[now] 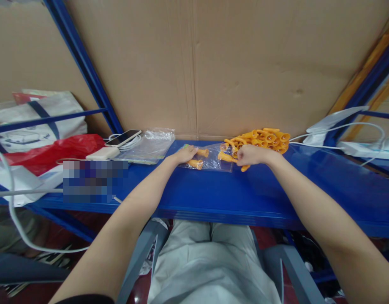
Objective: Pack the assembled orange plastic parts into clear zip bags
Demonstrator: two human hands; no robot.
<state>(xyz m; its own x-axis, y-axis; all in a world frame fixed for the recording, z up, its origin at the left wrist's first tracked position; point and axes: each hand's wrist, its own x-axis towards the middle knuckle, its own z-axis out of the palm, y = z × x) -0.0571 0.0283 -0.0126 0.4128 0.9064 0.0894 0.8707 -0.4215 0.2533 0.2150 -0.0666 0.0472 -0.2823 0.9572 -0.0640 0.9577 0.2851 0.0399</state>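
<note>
Head view: orange piece [225,157] pinched in right hand [250,155].

Head view: above lap [210,257], facing forward, down; blue table [260,188] near.

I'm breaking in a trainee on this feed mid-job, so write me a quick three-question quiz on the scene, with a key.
1. What does the right hand hold?
A) a pen
B) an orange plastic piece
C) a cable

2. True or false: as pictured, the phone lies to the right of the red bag.

3. Fill in: the wall behind the blue table is made of ____.

Key: 1. B; 2. true; 3. cardboard
</note>
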